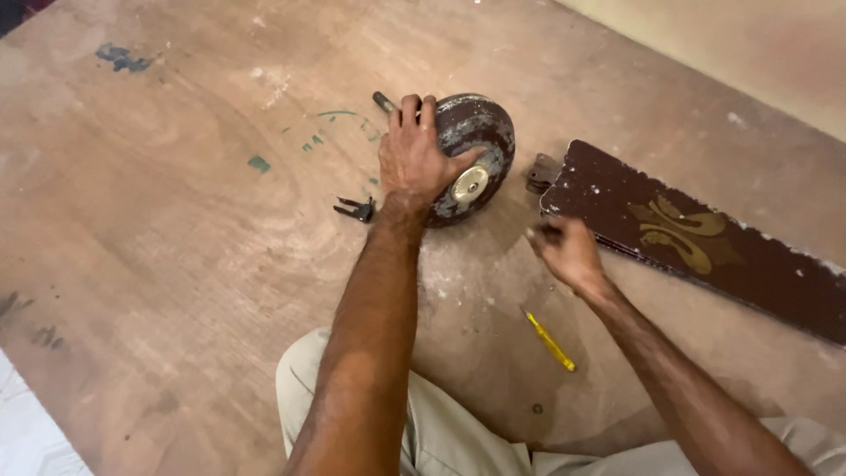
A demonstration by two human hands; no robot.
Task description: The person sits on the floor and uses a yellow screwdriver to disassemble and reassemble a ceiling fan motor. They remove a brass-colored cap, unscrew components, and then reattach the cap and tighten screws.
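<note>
My left hand (414, 159) grips a round, worn dark metal motor housing (480, 132) that stands on its edge on the brown wooden floor; a brass cap (470, 184) shows at its centre and a short dark rod (382, 101) sticks out behind my fingers. My right hand (567, 251) hovers low over the floor just right of the housing, fingers pinched together, blurred; whether a small part is between them I cannot tell. It is close to the near end of a dark brown fan blade (705, 242) with a gold ornament.
A yellow-handled screwdriver (548, 339) lies on the floor near my right forearm. A small black metal clip (355, 210) lies left of my left wrist. A metal bracket (539, 172) sits at the blade's end. My light trouser leg (458, 432) is at the bottom. A pale wall (749, 44) runs at top right.
</note>
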